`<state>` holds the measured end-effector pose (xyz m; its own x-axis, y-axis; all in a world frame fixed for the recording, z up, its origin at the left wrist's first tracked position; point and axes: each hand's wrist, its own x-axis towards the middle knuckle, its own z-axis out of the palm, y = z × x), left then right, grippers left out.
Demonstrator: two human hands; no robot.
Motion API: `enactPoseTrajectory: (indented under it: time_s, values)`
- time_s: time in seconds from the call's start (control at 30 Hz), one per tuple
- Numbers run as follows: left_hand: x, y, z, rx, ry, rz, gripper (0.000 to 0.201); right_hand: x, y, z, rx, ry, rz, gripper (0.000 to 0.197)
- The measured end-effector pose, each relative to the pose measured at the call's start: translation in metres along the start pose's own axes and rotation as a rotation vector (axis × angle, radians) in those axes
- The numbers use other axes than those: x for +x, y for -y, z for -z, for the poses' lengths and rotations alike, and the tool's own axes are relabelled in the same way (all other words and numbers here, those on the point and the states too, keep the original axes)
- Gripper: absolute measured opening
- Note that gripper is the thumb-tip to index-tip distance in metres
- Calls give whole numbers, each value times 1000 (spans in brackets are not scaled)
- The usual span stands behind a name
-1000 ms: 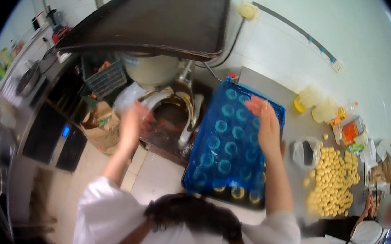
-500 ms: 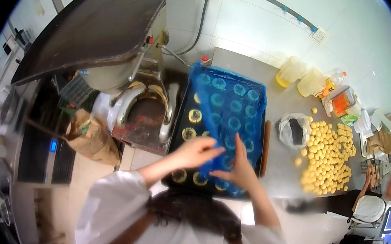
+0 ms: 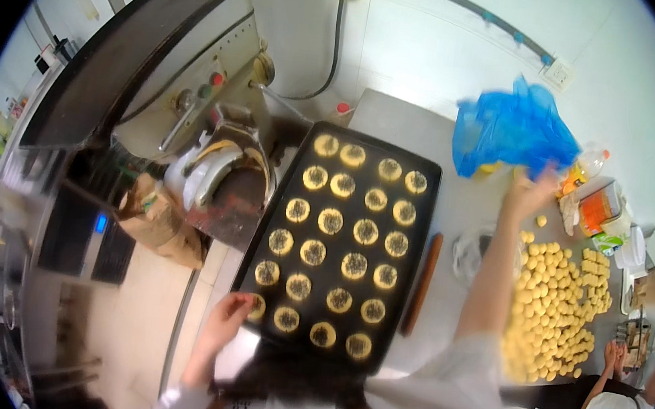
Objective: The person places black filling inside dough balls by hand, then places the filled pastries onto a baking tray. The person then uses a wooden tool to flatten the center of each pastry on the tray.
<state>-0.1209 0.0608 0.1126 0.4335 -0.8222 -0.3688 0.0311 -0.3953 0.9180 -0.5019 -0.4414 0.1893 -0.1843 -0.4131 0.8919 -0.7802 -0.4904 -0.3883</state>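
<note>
A black baking tray lies uncovered in front of me, bearing several rows of round yellow dough pieces topped with dark seeds. At its near left corner my left hand grips the edge, fingertips beside one dough piece. My right hand, blurred by motion, reaches far to the right and holds a crumpled blue plastic sheet up over the back of the table. That sheet partly hides the yellow jugs behind it.
A brown rolling pin lies right of the tray. Many yellow dough balls cover the steel table farther right. Left stand a machine and a brown paper bag. Another person's hands are at the far right.
The blue plastic sheet has come off the tray and moved up and right in my right hand. My left hand has shifted to the tray's near left corner. The tray now appears tilted.
</note>
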Motion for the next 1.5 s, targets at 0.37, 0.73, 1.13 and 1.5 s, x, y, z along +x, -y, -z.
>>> enactPoseTrajectory:
  time_s: [0.37,0.73,1.13,1.5]
  values:
    - [-19,-15,-33,-90,70,61,22,-134,34,58,-216,1504,-438,36]
    - [4,-17,-55,9,378,-42,20,-177,47,180,246,1524,-1064,39]
    - [29,-103,-125,-532,791,147,48,-135,178,179,1146,891,-946,27]
    - [45,-78,-99,-781,402,217,32,-147,238,179,1073,944,-386,35]
